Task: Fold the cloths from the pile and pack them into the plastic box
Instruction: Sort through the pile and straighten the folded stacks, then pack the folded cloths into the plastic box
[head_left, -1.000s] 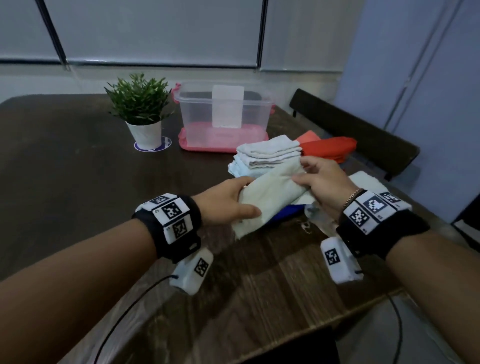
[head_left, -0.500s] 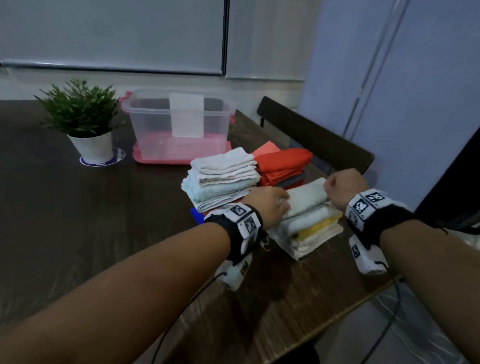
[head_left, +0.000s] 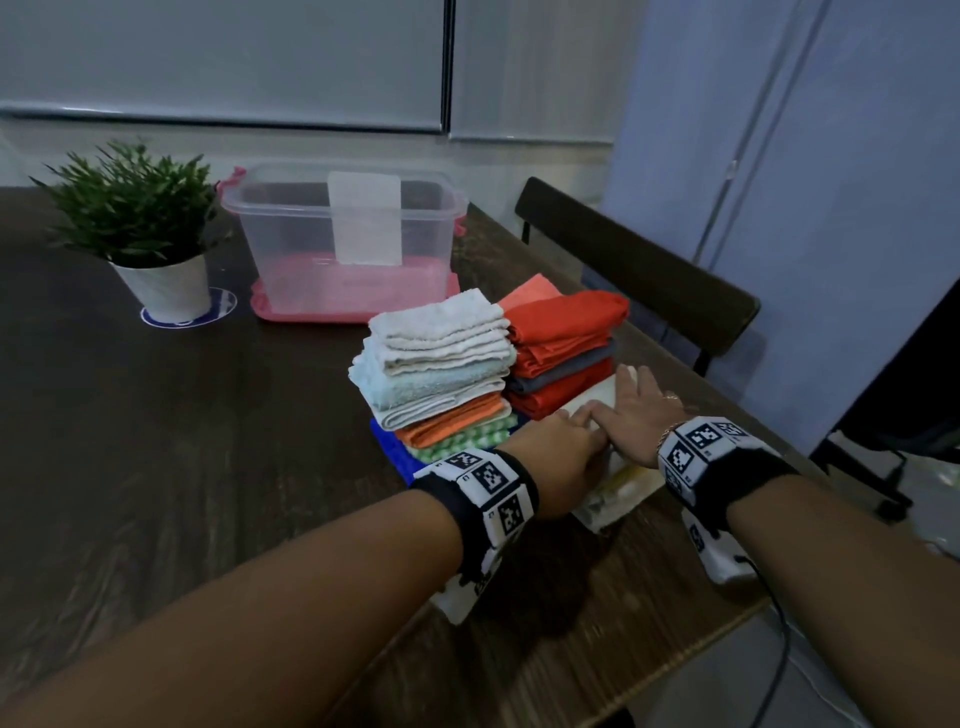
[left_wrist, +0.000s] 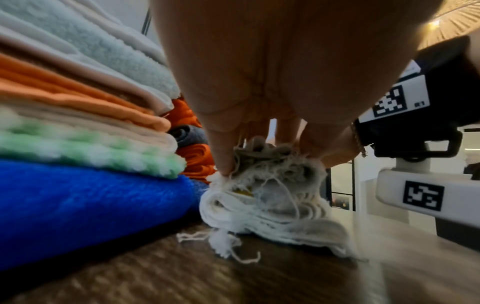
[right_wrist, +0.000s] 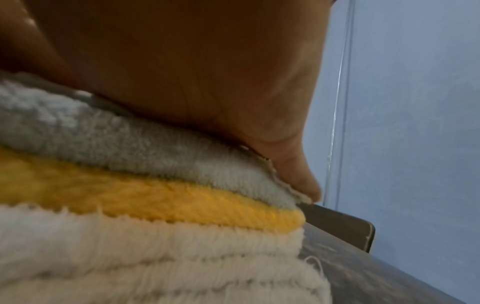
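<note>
Pressed flat with straight fingers on a near-right stack of folded cloths (head_left: 610, 501): the right hand (head_left: 636, 415), just beside the left hand (head_left: 558, 457), fingertips (left_wrist: 223, 162) down on the frayed top cloth. Two taller folded stacks (head_left: 441, 374) just left and beyond. Far behind, on the dark wooden table (head_left: 182, 467): the clear plastic box (head_left: 291, 228), right of a potted plant (head_left: 135, 208).

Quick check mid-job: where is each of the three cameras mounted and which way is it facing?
Head: worn on the head, looking down across the table at cloth stacks and the plastic box; both forearms show.
Left wrist: low, under the left hand, facing the cream stack.
Right wrist: under the right hand, pressed on the same stack, seen in both wrist views.
</note>
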